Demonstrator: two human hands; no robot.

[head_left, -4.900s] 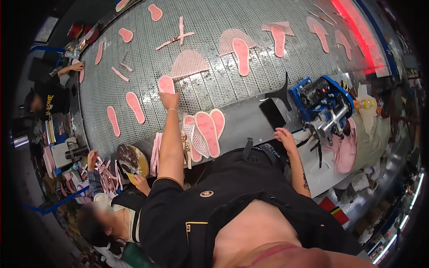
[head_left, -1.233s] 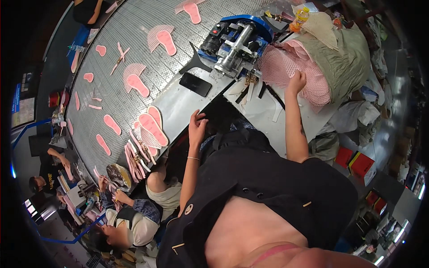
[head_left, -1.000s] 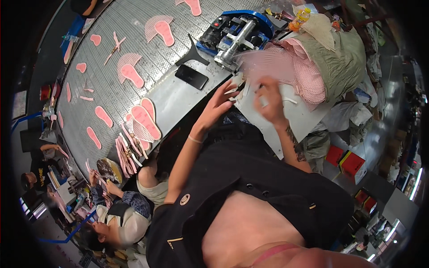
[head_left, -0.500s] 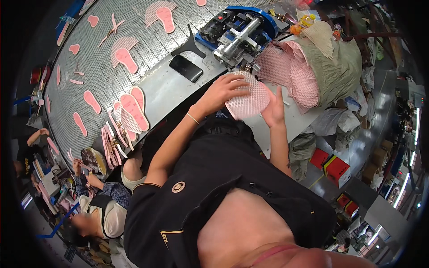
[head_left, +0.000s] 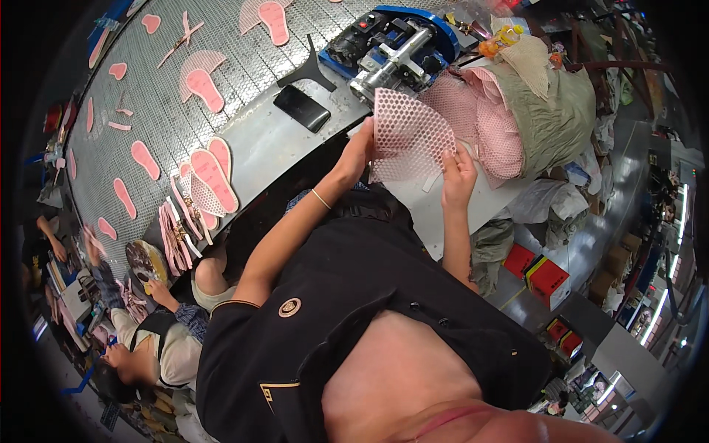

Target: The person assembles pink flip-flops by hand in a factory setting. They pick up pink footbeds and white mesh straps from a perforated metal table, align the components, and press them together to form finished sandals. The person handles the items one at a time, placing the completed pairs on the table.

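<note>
A fan-shaped piece of pink mesh fabric [head_left: 410,139] is spread between my two hands, in front of the machine's metal arm. My left hand [head_left: 360,146] pinches its left edge. At its lower right corner, my right hand [head_left: 459,174] has fingers and thumb closed on the mesh. Just beyond the piece sits the blue-and-silver machine [head_left: 391,59]. More pink mesh [head_left: 499,133] spills from a grey-green sack [head_left: 554,107] to the right of my right hand.
A black phone [head_left: 301,108] lies on the table's metal edge [head_left: 255,144], left of the machine. Pink sole pieces [head_left: 210,181] and bundled strips [head_left: 174,240] are on the ribbed surface [head_left: 159,88]. At lower left a co-worker [head_left: 151,347] sits. Red boxes [head_left: 546,280] stand on the floor at right.
The mesh piece has been turned and spread wider, its top edge higher. My left hand went from lying across it to gripping its left edge; my right hand closed on its corner.
</note>
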